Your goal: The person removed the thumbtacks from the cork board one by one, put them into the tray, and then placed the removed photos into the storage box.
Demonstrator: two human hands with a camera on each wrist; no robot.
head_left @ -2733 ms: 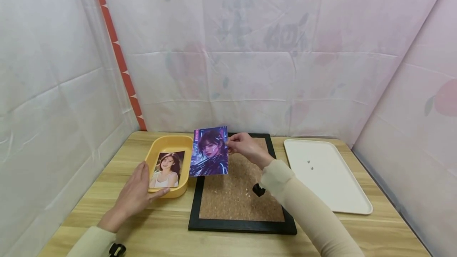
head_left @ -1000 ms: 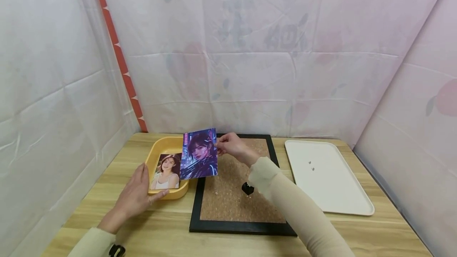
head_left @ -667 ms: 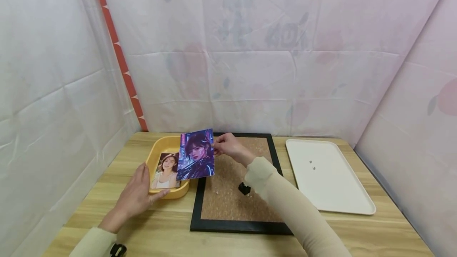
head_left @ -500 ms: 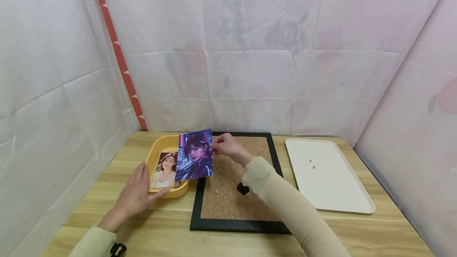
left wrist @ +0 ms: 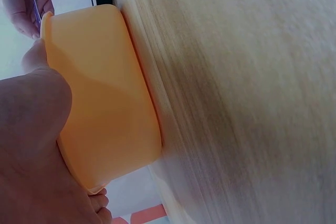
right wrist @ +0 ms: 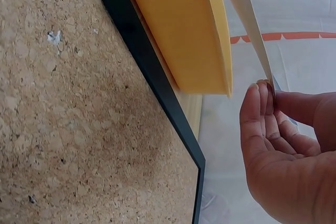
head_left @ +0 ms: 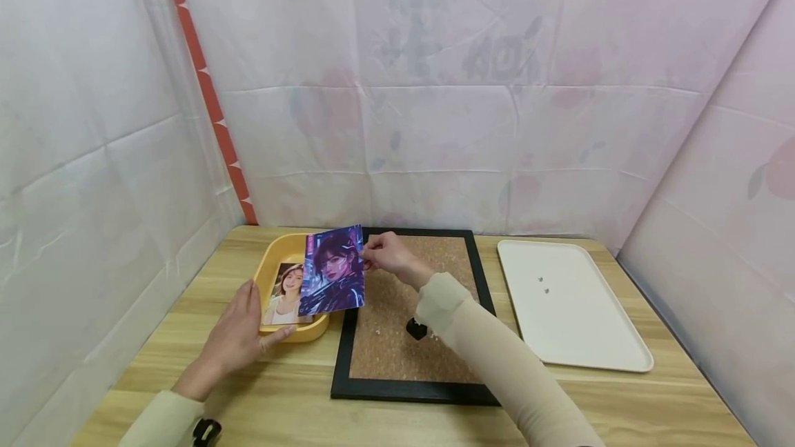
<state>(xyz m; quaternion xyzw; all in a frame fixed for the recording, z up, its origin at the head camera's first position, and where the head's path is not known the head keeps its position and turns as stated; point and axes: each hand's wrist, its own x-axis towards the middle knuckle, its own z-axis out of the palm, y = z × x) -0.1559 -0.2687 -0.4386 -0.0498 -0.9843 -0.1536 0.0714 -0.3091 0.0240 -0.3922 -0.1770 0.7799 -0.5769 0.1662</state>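
In the head view my left hand (head_left: 231, 336) grips the near left corner of a yellow plastic box (head_left: 304, 333), thumb on the front rim and fingers along the left side. A photo of a smiling person (head_left: 283, 308) leans inside that box. By its right edge, my right hand (head_left: 393, 255) pinches a purple-blue picture print (head_left: 332, 274) between thumb and fingertips. This print is held above the box's right part, covering some of the photo. The right wrist view shows the print edge-on (right wrist: 254, 27), its pale back towards the camera.
A black-framed cork board (head_left: 397, 361) lies under my right forearm, with small white flecks on it. To the right, a white tray (head_left: 584, 323) holds two tiny grey pieces (head_left: 543, 285). White cloth walls (head_left: 435, 123) enclose the wooden table (head_left: 279, 405).
My right hand has moved left with the picture print, which now covers more of the box and of the photo in it. The left hand stays on the box.
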